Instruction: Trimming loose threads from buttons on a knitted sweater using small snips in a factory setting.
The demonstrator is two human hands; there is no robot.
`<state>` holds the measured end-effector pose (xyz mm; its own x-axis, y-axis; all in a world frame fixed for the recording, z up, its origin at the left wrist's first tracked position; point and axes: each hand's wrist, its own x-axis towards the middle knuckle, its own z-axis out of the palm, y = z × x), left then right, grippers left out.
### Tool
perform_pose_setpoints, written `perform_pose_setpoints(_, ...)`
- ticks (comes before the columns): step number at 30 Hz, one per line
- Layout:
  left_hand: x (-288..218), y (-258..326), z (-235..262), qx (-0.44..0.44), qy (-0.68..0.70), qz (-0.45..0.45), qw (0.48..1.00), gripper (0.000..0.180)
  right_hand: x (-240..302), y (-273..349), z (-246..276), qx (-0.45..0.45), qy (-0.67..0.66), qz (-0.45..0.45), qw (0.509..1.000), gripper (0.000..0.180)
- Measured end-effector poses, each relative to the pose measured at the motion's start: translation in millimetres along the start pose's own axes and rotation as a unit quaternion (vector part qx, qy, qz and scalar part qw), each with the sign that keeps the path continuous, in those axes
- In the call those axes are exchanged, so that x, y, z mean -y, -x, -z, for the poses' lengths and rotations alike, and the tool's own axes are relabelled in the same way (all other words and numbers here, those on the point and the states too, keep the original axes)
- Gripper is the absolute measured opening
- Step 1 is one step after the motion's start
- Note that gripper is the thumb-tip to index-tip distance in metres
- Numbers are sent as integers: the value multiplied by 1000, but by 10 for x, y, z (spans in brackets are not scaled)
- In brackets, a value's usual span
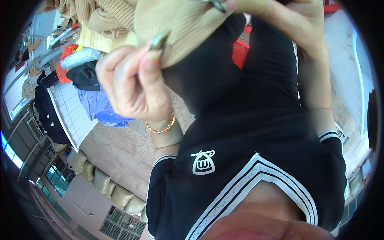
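Observation:
A beige knitted garment (184,24) is stretched between both raised hands at the top of the view. My left hand (134,86), with a beaded bracelet on its wrist, pinches the garment's lower left edge together with a small grey-green clip (159,40). My right hand (294,20) grips the garment's upper right edge, where a small metal piece (218,5) shows. Below the hands my black shirt with white trim (248,152) fills the centre.
At the left, blue (100,108), black (82,76) and orange (66,54) clothes lie heaped by a white tiled ledge (68,112). More beige knitwear (108,16) hangs at the top left. A red basin (241,54) shows behind the shirt. Filled sacks (102,182) line the lower left.

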<state>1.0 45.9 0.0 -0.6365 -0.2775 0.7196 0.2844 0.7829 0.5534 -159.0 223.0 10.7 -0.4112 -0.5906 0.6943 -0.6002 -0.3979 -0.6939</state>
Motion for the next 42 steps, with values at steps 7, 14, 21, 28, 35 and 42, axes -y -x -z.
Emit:
perform_pose_setpoints(7, 182, 232, 398, -65, -25, -45, 997, 37, 79, 181, 188, -18, -15, -181, 983, 35)
perform_pose_setpoints(14, 376, 352, 649, 64, -139, 31, 988, 8, 11, 268, 115, 38, -41, -183, 982, 35)
perform_pose_setpoints(21, 130, 164, 273, -4, 15, 46, 999, 26, -83, 289, -17, 42, -22, -140, 989, 36)
perform_pose_setpoints(28, 4, 6, 95, 90, -73, -34, 993, 25, 29, 196, -58, 83, 27, -170, 982, 34)
perform_pose_setpoints(35, 34, 51, 56, 29, -32, 30, 999, 16, 53, 25, -123, 87, 46, -131, 986, 30)
perform_pose_setpoints(42, 28, 52, 24, -32, 70, 102, 992, 10, 146, -99, -122, 124, 53, -124, 983, 28)
